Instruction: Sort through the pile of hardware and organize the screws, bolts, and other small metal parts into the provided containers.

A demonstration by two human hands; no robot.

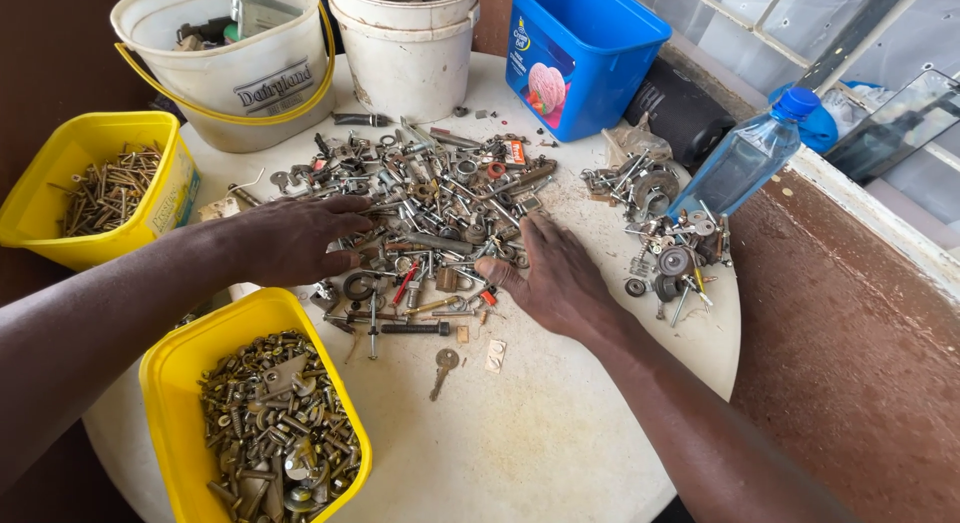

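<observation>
Both hands, left hand and right hand, lie open-fingered on scattered bolts, axes mixed.

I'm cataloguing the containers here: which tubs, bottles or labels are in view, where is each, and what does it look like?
White bucket: top left, yellow handle, dark lettering.
Plain white bucket: top centre.
Blue tub: top right of centre, pictured label.
Yellow tub: far left, holds screws, side label.
Yellow tub: near left hand, holds bolts.
Clear bottle: right, blue cap.
</observation>
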